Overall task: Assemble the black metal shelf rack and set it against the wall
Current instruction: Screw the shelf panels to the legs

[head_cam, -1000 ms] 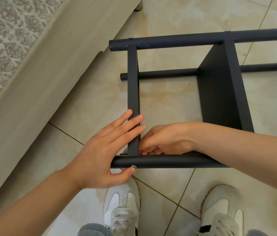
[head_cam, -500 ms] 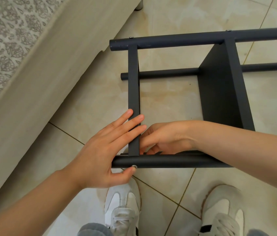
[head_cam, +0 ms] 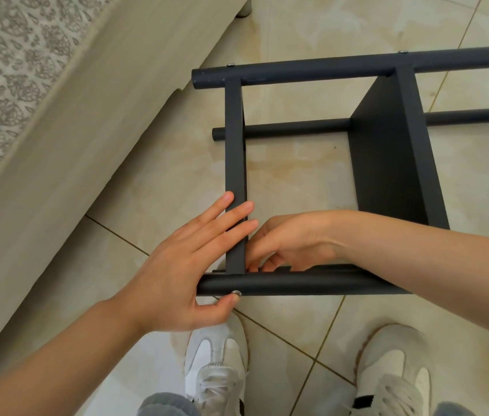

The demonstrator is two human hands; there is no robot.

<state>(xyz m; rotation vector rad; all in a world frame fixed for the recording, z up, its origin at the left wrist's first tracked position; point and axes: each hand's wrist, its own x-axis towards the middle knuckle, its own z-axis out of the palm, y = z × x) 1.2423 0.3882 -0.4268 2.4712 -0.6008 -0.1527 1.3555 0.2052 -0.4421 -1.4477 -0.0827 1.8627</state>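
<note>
**Both Hands In at the Near Corner Joint**

Down on the tiled floor (head_cam: 162, 181), lying on its side just beside the bed (head_cam: 57, 151): the black shelf rack (head_cam: 387, 169). All the action close in at the near tube (head_cam: 312, 285), right above a pair of white shoes (head_cam: 216, 364).

Left hand (head_cam: 177, 265) spread wide, fingers (head_cam: 228, 217) straight and laid flat across the flat crossbar (head_cam: 234, 145), thumb tucked low against the tube and touching a silver screw head (head_cam: 237, 293). Nothing gripped there, only pressed.

Right hand (head_cam: 291, 241) reaching in from the other side of the crossbar, fingers curled down into the corner of the joint, tips hidden behind the tube. Cannot tell the hold there, if any.

Further off, the far tube (head_cam: 327, 70) raised and level, with a thinner lower tube (head_cam: 297, 129) down near the tiles beyond the crossbar.
</note>
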